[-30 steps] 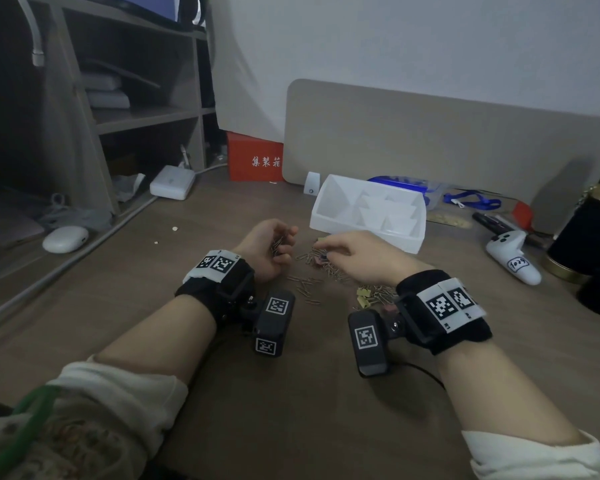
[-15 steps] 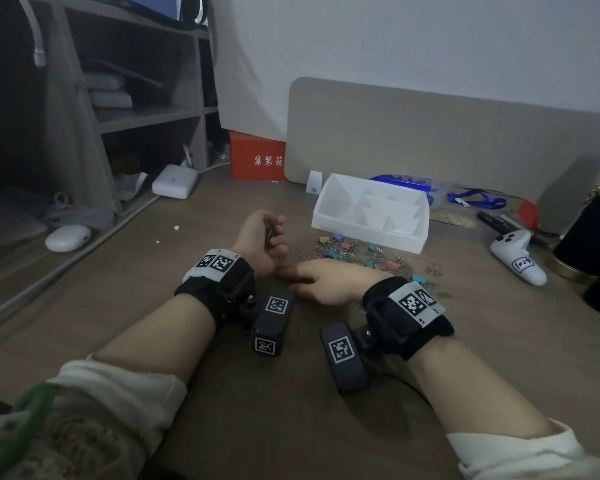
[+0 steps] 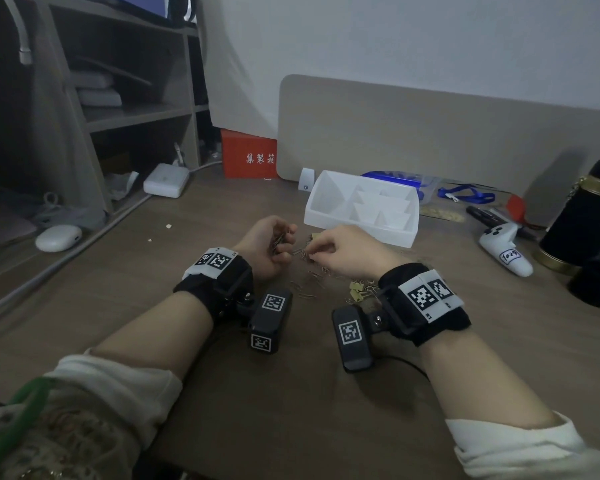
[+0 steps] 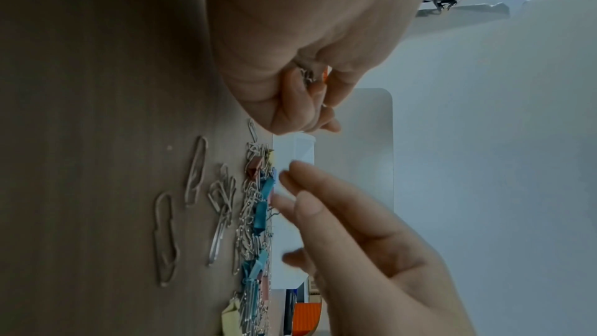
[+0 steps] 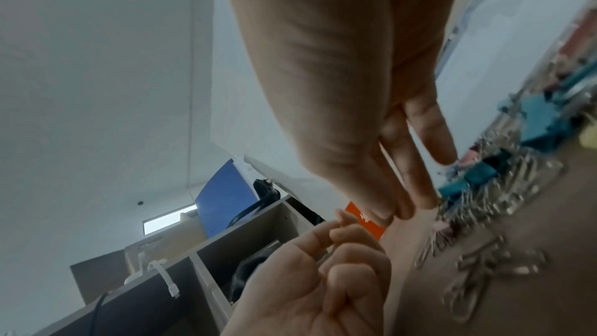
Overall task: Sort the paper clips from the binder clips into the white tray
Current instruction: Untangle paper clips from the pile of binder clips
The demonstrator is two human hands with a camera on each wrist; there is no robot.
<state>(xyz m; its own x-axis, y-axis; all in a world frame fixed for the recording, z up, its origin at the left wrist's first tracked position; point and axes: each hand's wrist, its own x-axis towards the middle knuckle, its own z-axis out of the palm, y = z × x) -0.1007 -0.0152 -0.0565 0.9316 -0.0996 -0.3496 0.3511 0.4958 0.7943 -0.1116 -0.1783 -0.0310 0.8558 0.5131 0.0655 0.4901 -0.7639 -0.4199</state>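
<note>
Nearest the camera, both forearms rest on the brown table (image 3: 291, 410), wrist cameras strapped on. The left hand (image 3: 264, 249) sits just ahead, its fingers (image 5: 352, 259) curled round a small bundle of paper clips (image 4: 307, 75) — metal loops show between the curled fingers in the left wrist view. The right hand (image 3: 347, 252) is close beside it, thumb and forefinger brought together at the edge of the pile; it looks to be pinching a single paper clip, though the wire itself is too thin and blurred to make out for sure.

Under and beyond the hands lies the mixed pile (image 4: 255, 213): loose silver paper clips spread toward the person, and blue, pink and yellow binder clips (image 4: 261, 216) tangled among more wire clips on the far side. A few yellow ones (image 3: 355, 291) lie by the right wrist.

Behind the pile stands the white tray (image 3: 361, 230), its compartments showing nothing inside from the head view — so no clip appears to have been dropped in yet.

By my reading the work is at an early stage: paper clips are being gathered into the left hand, most of the pile is unsorted, and every binder clip remains on the table.
</note>
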